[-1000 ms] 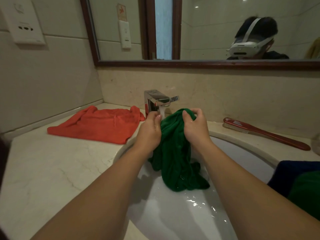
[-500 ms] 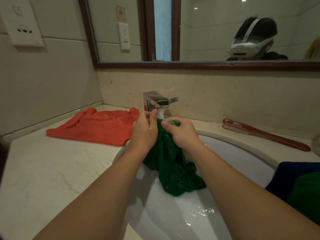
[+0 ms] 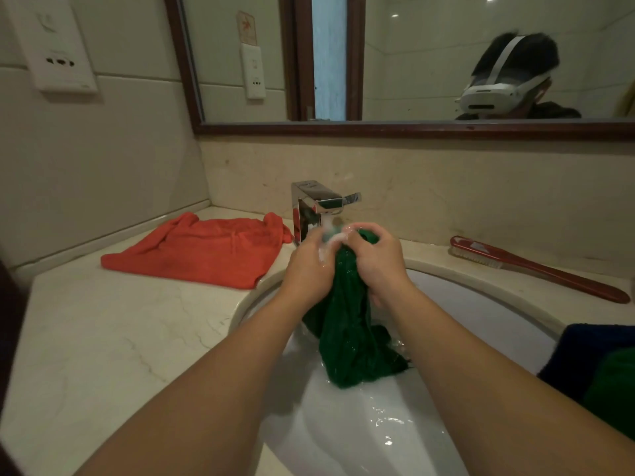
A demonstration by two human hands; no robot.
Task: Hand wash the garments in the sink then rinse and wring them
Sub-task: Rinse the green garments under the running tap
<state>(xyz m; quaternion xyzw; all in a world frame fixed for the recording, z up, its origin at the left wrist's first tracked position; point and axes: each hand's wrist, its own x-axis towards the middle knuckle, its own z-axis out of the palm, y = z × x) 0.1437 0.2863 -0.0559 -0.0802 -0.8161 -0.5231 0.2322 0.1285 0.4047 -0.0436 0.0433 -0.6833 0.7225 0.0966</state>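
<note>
Green garment point(image 3: 347, 324) hangs vertically from both hands

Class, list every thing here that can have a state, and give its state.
Tap: running.
Green garment: wet, bunched under the stream, lower end in the sink.
Left hand: grips the green garment.
Right hand: grips the green garment.
Orange garment: spread on the counter, untouched.
Brush: lying on the counter, untouched.

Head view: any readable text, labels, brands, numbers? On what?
No text is legible.
Pale sticker with red mark, reflected in wood-framed mirror: too blurred.
White wall socket plate: faint marking, unreadable.
Long red plastic scrubbing brush: white mark, unreadable.
</note>
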